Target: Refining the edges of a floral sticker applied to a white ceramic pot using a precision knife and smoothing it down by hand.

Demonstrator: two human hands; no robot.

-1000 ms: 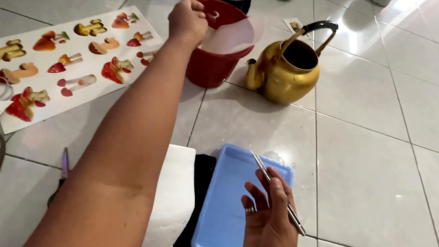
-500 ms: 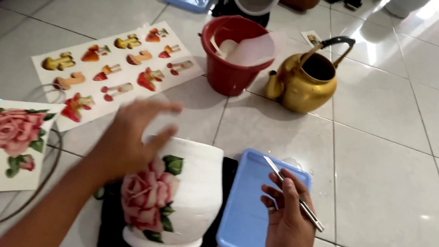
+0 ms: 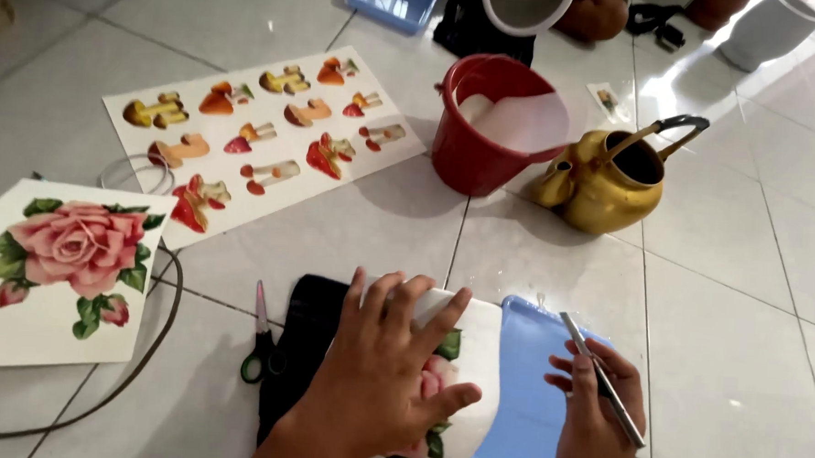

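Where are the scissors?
The scissors lie on the floor tiles near the bottom of the head view, just left of the black cloth and the left hand.

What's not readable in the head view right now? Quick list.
- White pot: rose picture mostly hidden under the left hand; base cut off by the bottom edge.
- Blue tray: near end cut off by the bottom edge, part hidden by the right hand.
- Thin metal tool: tip too small to tell its kind.
- Red bucket: contents hidden by a white sheet.
- Yellow kettle: inside too dark.
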